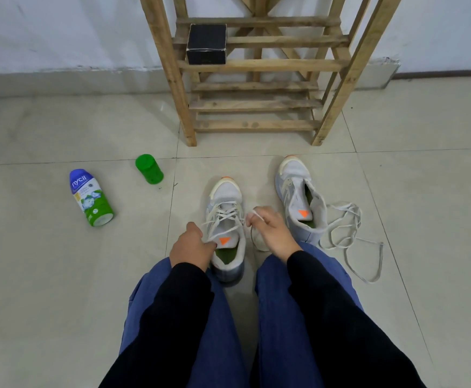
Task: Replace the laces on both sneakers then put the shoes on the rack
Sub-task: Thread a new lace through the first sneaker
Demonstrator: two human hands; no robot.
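Gripping both ends of the lace (230,217) on the near sneaker (226,195): left hand (190,246) pinches one end by the tongue, right hand (269,229) curls round the other at the shoe's 3 o'clock. Second sneaker (294,175) unlaced at 1 o'clock, loose lace (346,228) just beside it on the floor (46,275). Rack (256,126) at 12, box (206,43) on it. Bottle (91,200) and green jar (149,169) at 10.

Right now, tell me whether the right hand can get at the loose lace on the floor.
Probably yes, once freed. The right hand pinches a lace end of the laced sneaker; the loose lace lies bare on the floor, just past the unlaced sneaker, which it must reach over.
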